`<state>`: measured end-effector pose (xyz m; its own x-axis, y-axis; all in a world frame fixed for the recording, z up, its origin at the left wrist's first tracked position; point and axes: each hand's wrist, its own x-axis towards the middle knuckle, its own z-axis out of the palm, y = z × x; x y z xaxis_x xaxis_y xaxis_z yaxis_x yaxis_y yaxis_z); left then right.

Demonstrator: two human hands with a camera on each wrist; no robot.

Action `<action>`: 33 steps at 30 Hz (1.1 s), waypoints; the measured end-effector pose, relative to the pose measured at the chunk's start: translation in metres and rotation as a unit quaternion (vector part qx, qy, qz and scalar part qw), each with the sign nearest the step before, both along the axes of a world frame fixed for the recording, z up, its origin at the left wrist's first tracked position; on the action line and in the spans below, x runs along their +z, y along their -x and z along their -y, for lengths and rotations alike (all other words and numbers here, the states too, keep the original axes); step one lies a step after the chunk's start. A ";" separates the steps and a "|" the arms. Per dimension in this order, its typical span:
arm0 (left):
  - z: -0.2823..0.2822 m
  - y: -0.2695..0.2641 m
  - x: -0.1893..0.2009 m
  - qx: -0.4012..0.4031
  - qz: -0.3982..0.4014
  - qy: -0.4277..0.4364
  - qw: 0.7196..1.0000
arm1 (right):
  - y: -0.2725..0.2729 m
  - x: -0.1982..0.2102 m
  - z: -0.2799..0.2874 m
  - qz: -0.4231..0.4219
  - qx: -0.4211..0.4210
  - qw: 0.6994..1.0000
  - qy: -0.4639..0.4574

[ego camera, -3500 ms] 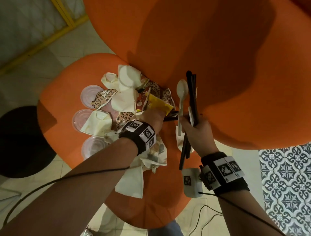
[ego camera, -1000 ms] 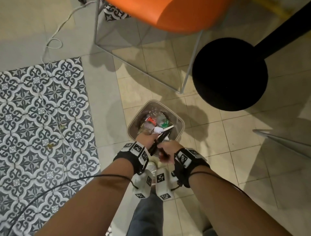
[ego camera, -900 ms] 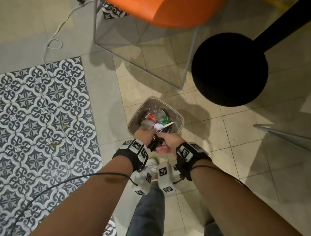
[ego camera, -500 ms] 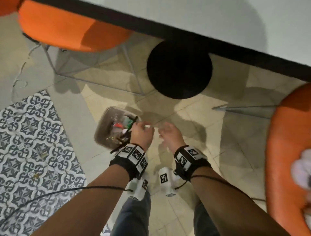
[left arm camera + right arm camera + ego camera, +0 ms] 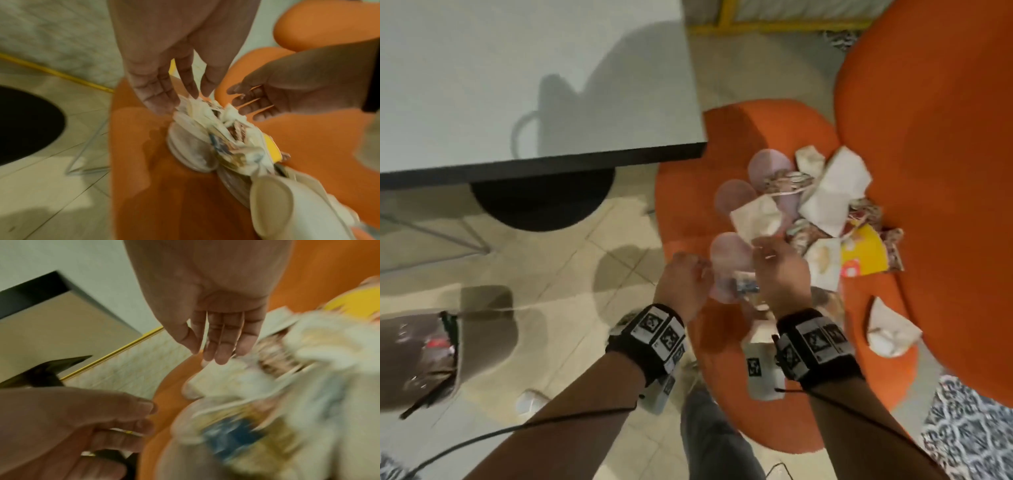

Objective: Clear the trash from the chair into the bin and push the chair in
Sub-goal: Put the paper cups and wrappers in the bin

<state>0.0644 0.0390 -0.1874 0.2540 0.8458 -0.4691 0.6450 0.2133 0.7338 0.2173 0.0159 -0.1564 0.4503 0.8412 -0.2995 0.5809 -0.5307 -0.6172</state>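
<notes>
The orange chair (image 5: 688, 192) carries a pile of trash: white napkins (image 5: 832, 192), a yellow wrapper (image 5: 863, 253), printed wrappers and clear plastic lids (image 5: 732, 198). One napkin (image 5: 890, 329) lies apart near the seat's right edge. My left hand (image 5: 688, 274) and right hand (image 5: 774, 260) hover side by side over the near end of the pile, both empty. The left wrist view shows my left hand (image 5: 180, 97) with fingers straight just above the trash (image 5: 222, 138). My right hand (image 5: 218, 353) also has straight fingers. The brown bin (image 5: 414, 356) stands on the floor at far left.
A white table (image 5: 534, 85) with a black edge stands left of the chair, with its round black base (image 5: 544, 198) beneath. Black sticks poke out of the bin. A patterned rug (image 5: 969, 431) lies at lower right. A second orange chair's wire legs (image 5: 431, 233) show at left.
The black chopsticks and spoon I held went into the bin. I turned from the bin back to the chair, and both empty hands now hover over the trash pile.
</notes>
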 end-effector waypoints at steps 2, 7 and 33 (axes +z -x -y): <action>0.004 -0.034 -0.005 -0.129 -0.093 -0.053 0.986 | -0.046 -0.003 0.018 0.021 -0.040 0.999 0.013; 0.012 -0.094 -0.009 -0.317 -0.196 -0.120 0.920 | -0.119 -0.013 0.063 0.070 -0.071 0.991 0.090; 0.086 -0.099 0.023 -0.223 -0.031 -0.013 0.974 | -0.184 -0.032 0.154 -0.020 -0.347 0.937 0.034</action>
<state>0.1630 -0.0472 -0.1647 0.5716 0.6692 -0.4747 0.7118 -0.1167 0.6926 0.4015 -0.1386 -0.1881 0.8689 0.3290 -0.3699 0.0592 -0.8109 -0.5822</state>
